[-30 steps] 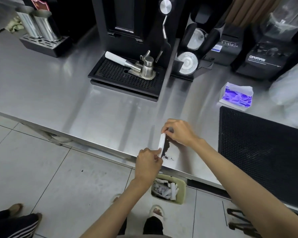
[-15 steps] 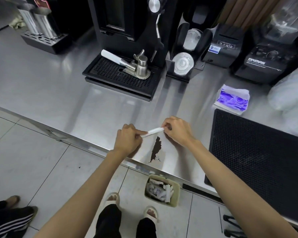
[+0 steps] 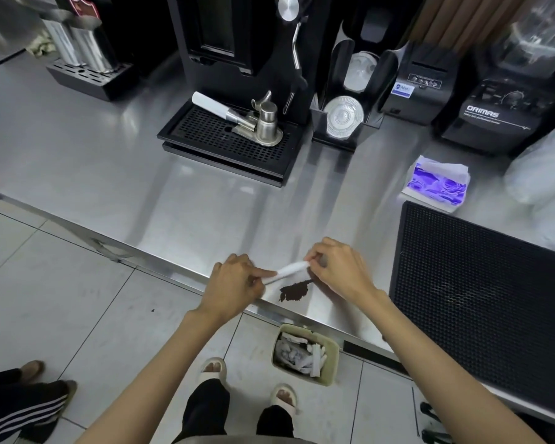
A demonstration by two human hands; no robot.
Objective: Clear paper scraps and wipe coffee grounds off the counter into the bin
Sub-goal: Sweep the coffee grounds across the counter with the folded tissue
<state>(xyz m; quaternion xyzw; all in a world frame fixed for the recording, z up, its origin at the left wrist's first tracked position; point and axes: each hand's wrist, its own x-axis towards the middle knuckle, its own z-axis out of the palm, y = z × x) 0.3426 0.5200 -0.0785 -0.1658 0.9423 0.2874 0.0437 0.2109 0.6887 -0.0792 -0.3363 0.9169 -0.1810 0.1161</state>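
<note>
A folded white paper strip (image 3: 289,271) stretches between my two hands just above the steel counter (image 3: 141,200). My left hand (image 3: 234,283) pinches its left end at the counter's front edge, and my right hand (image 3: 337,267) pinches its right end. Just in front of the strip lies a small dark patch of coffee grounds (image 3: 293,291), close to the edge. On the floor below stands a beige bin (image 3: 305,354) holding several white paper scraps.
A black rubber mat (image 3: 481,283) covers the counter to the right. Behind stand a coffee machine with drip tray (image 3: 225,145), a lid holder (image 3: 343,120), a blender base (image 3: 500,116) and a napkin pack (image 3: 436,184). Another person's feet (image 3: 29,389) are at the lower left.
The strip has turned from nearly upright beside the grounds to lying behind them. My left hand swung left along the edge, and the grounds now form a shorter, wider patch nearer the edge.
</note>
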